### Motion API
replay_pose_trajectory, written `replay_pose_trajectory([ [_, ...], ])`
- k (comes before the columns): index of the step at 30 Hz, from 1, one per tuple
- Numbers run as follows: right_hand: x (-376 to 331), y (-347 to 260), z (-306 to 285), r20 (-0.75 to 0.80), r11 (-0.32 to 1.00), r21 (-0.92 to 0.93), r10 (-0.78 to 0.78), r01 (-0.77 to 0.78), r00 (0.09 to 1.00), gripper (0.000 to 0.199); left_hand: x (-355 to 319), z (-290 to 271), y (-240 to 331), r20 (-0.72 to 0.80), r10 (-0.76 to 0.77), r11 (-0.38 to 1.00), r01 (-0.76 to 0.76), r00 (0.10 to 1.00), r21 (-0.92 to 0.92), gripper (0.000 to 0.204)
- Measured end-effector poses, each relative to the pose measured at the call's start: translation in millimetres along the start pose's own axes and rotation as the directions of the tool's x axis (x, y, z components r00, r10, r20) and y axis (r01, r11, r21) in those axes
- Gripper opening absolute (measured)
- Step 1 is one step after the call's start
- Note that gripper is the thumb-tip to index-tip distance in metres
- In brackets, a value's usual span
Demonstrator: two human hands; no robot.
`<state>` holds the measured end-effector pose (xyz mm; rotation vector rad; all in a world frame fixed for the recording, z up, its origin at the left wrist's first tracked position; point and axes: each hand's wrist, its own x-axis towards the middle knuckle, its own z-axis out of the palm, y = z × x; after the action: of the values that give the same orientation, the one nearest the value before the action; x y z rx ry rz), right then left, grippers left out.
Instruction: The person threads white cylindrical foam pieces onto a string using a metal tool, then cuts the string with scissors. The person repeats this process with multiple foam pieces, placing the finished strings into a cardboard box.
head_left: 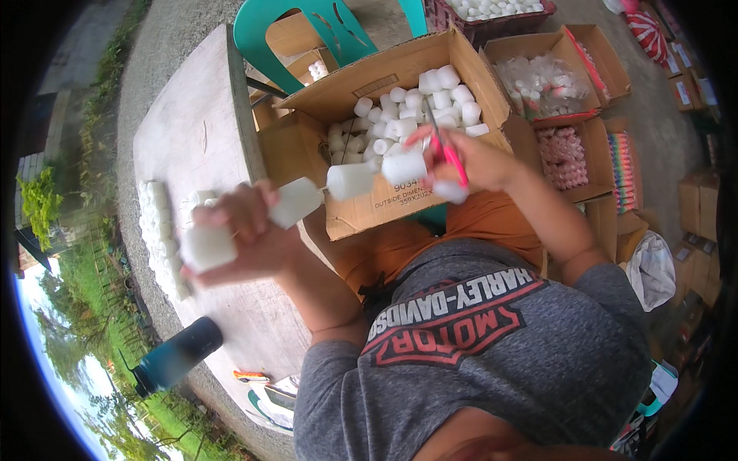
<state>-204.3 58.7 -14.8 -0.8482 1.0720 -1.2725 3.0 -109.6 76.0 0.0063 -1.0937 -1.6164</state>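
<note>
A strand of short white cylinders (350,181), marshmallow-like in look, stretches between my two hands over the near edge of an open cardboard box. My left hand (257,242) is closed on the left end of the strand, above the table, with one cylinder hanging past its fingers. In my right hand (480,157) are pink-handled scissors (450,157), the blades pointing away over the box. The fingers of that hand also touch the strand's right end. Many loose white cylinders (419,104) fill the cardboard box (361,219). How the strand is joined is mostly hidden.
A pale table (196,115) at left bears rows of white strands (160,238), a dark teal bottle (184,353) and an orange cutter (250,376). A green plastic chair (327,34) stands beyond. At right are boxes of pink pieces (561,154) and bagged pieces (546,81).
</note>
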Motion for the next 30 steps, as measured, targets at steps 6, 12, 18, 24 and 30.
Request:
replay_pose_trajectory([
  [6,24.4,-4.8,-27.6,-0.150,0.851,-0.520,-0.006,-0.074,0.989,0.031,-39.8,-76.7,-53.0,0.093,-0.797,0.430,0.451,0.597,0.782,0.040],
  [12,24.0,-14.3,-16.1,-0.017,0.748,-0.663,0.025,-0.030,1.000,0.028,-61.5,-14.8,-87.8,0.418,-0.535,0.123,-0.423,0.734,0.898,0.053],
  [18,24.9,-23.0,-27.0,-0.007,0.715,-0.692,-0.141,0.097,0.990,0.030,-59.3,-26.9,-133.5,0.318,-0.680,0.385,-0.047,0.660,0.922,0.044],
  [24,27.2,10.9,-62.1,-0.120,0.964,-0.268,-0.043,0.009,0.992,0.039,-60.6,-21.3,-113.7,0.259,-0.640,0.316,-0.059,0.724,0.947,0.037],
  [30,14.3,16.9,-53.2,-0.145,0.985,0.129,-0.094,0.113,0.985,0.062,-54.9,-24.8,-95.7,0.076,-0.659,0.190,0.068,0.749,0.979,0.038],
])
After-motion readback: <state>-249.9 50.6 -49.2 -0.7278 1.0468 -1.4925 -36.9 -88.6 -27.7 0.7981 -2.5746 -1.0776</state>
